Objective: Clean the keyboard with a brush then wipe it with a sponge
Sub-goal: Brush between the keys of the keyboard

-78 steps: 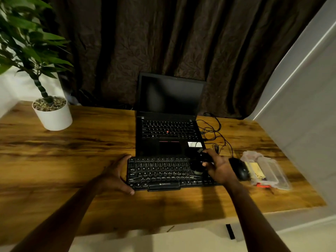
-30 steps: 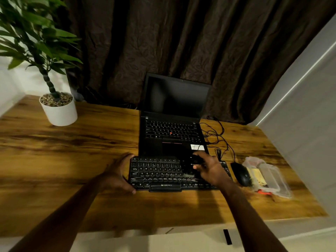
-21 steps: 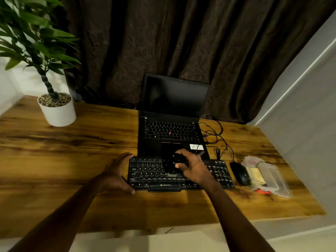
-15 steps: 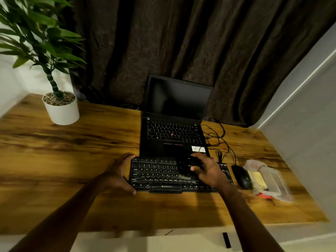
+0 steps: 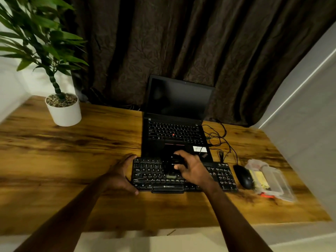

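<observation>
The right hand (image 5: 195, 171) has its fingers curled around a small dark brush (image 5: 174, 160), which is blurred and hard to make out. It holds the brush down on the middle rows of the keyboard (image 5: 147, 170), so the thing being cleaned lies directly under this hand. The left hand (image 5: 121, 176) clasps the keyboard's left end, fingers at the far corner and thumb at the near one, bracing it. The keyboard sits parallel to the front edge of the desk (image 5: 72, 157) and near it, touching the front of the open laptop (image 5: 174, 131). By my reading the brushing step is in hand and the wipe is not yet begun. The next move calls for short strokes along the key rows towards the right end, with the left hand holding the board firm. Just beside the keyboard's right end lies a mouse (image 5: 243, 176), and beyond it, near the desk's right edge, a clear plastic case (image 5: 272, 180) holding a yellow piece (image 5: 259, 179) that may be the sponge. A potted plant (image 5: 64, 113) stands at the back left corner.
</observation>
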